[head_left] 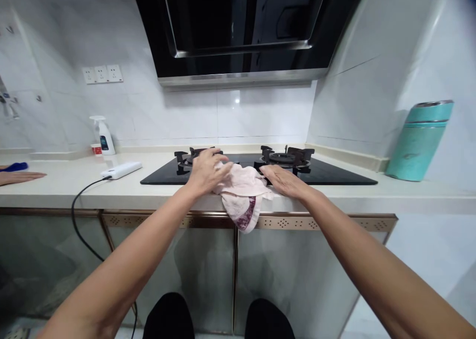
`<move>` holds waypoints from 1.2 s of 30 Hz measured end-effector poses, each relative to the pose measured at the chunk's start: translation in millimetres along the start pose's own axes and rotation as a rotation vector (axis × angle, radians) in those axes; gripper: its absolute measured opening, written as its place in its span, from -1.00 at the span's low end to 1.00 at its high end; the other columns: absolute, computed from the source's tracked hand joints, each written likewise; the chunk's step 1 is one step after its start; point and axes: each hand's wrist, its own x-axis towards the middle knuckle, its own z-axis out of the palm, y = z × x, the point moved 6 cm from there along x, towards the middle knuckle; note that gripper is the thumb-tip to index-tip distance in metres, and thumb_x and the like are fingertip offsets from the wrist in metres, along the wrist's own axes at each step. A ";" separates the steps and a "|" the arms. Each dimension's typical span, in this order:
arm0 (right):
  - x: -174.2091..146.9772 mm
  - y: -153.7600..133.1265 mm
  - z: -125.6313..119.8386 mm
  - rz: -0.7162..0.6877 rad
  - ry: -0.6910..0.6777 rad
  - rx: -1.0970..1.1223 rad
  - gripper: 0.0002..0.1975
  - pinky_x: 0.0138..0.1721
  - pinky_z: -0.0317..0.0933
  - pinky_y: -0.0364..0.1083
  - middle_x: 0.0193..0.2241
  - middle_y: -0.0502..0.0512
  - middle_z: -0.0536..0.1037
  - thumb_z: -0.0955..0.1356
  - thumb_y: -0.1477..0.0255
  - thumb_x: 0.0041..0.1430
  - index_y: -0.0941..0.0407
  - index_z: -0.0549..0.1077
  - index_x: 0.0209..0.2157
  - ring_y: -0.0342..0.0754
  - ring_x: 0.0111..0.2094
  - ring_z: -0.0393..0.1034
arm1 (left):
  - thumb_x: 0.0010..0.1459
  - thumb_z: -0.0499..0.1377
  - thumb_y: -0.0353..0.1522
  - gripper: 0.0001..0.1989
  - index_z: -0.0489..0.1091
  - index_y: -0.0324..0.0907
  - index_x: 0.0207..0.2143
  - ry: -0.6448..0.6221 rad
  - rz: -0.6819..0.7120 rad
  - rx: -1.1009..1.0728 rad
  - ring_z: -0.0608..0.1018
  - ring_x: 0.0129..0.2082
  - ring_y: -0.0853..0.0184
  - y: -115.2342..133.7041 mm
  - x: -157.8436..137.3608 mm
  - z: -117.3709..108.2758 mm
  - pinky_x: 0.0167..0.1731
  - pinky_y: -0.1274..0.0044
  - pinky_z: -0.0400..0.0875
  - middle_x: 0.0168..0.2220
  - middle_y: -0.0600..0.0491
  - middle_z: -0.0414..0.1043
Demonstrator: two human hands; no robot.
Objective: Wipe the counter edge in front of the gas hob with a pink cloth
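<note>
A pale pink cloth point(241, 182) with a dark purple patterned patch lies bunched on the front edge of the black glass gas hob point(334, 176). Its lower corner hangs down over the counter front. At the cloth's left side is my left hand point(208, 172), fingers apart and slightly curved; how firmly it touches the fabric cannot be made out. My right hand point(284, 181) lies flat, palm down, at the cloth's right side, fingers stretched out over the hob's front edge. Behind the hands stand the left burner point(189, 158) and the right burner point(282, 159) with black pan supports.
Above hangs a black range hood point(241, 31). A turquoise flask point(418, 143) stands on the right. Leftward are a white power bank point(121, 170) with a black cable point(76, 220), a spray bottle point(105, 138) and a red-and-white cup point(96, 149). Another person's hand point(22, 177) rests far left near a blue object point(17, 167).
</note>
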 end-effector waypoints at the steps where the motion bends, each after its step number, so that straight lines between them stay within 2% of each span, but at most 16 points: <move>1: -0.1 2.4 0.7 0.005 0.014 -0.007 -0.45 0.02 0.23 0.06 -0.16 0.17 0.53 -0.07 0.11 0.42 0.06 0.39 -0.25 0.10 -0.05 0.35 | 0.27 0.08 -0.09 -0.64 0.49 -0.04 -0.04 -0.124 -0.015 0.033 0.32 0.24 0.09 9.7 3.6 11.9 0.23 0.15 0.16 0.20 -0.03 0.35; 4: 0.4 10.8 -1.1 0.110 0.050 -0.026 -0.43 0.07 0.20 0.04 -0.03 0.22 0.50 -0.10 0.18 0.43 0.08 0.41 -0.14 0.12 0.07 0.32 | 0.16 0.10 0.12 -0.36 0.32 0.05 0.20 -0.433 -0.059 0.159 0.29 0.25 -0.09 28.8 7.9 44.4 0.18 -0.07 0.10 0.25 -0.06 0.30; 6: 0.6 18.1 -0.7 0.240 0.012 -0.058 -0.43 0.06 0.21 0.02 0.02 0.25 0.49 -0.10 0.21 0.42 0.10 0.41 -0.07 0.12 0.08 0.33 | 0.12 0.07 0.19 -0.26 0.24 0.09 0.26 -0.518 -0.076 0.235 0.26 0.25 -0.17 33.5 7.9 55.7 0.15 -0.15 0.07 0.27 -0.10 0.27; 9: 1.7 22.6 5.6 0.347 -0.107 -0.125 -0.46 0.05 0.23 0.10 0.03 0.22 0.49 -0.05 0.20 0.42 0.07 0.44 -0.06 0.15 0.07 0.34 | 0.12 0.02 0.21 -0.29 0.27 0.11 0.23 -0.524 -0.089 0.280 0.25 0.24 -0.15 32.1 5.5 59.8 0.14 -0.13 0.09 0.27 -0.08 0.25; 15: 4.0 20.4 14.8 0.370 -0.184 -0.190 -0.48 0.16 0.11 0.28 0.18 0.19 0.39 0.04 0.14 0.38 0.02 0.40 0.12 0.22 0.21 0.23 | 0.16 0.02 0.14 -0.40 0.36 0.09 0.13 -0.442 -0.130 0.270 0.29 0.21 -0.05 13.3 -3.6 47.7 0.13 -0.04 0.18 0.19 -0.03 0.32; 19: 2.1 21.1 15.4 0.403 -0.199 -0.184 -0.42 0.18 0.08 0.31 0.24 0.19 0.33 0.02 0.08 0.38 0.01 0.35 0.19 0.21 0.25 0.18 | 0.11 0.04 0.17 -0.35 0.32 0.13 0.17 -0.472 -0.213 0.235 0.23 0.26 -0.05 -15.5 -11.5 33.9 0.16 -0.02 0.17 0.26 0.03 0.26; 24: 0.6 17.5 13.9 0.397 -0.193 -0.177 -0.41 0.20 0.03 0.34 0.26 0.16 0.32 0.00 0.06 0.37 0.00 0.38 0.17 0.23 0.26 0.16 | 0.07 0.04 0.19 -0.29 0.29 0.13 0.20 -0.470 -0.317 0.290 0.22 0.29 -0.06 -61.3 -22.6 6.7 0.18 -0.01 0.16 0.31 0.05 0.23; 31: -0.5 18.1 14.6 0.411 -0.182 -0.159 -0.37 0.19 0.03 0.38 0.28 0.12 0.29 0.01 0.00 0.35 -0.01 0.35 0.21 0.31 0.25 0.15 | 0.11 -0.05 0.21 -0.23 0.28 0.05 0.24 -0.438 -0.471 0.469 0.28 0.28 -0.08 -129.1 -42.7 -41.2 0.16 0.09 0.24 0.32 -0.03 0.23; 36: 0.3 20.1 16.3 0.398 -0.174 -0.140 -0.36 0.19 0.03 0.39 0.27 0.16 0.31 0.05 -0.02 0.35 0.01 0.34 0.22 0.33 0.24 0.17 | 0.14 -0.05 0.16 -0.22 0.28 -0.11 0.23 -0.401 -0.562 0.542 0.34 0.24 -0.05 -178.5 -59.3 -76.8 0.13 0.22 0.27 0.29 -0.13 0.27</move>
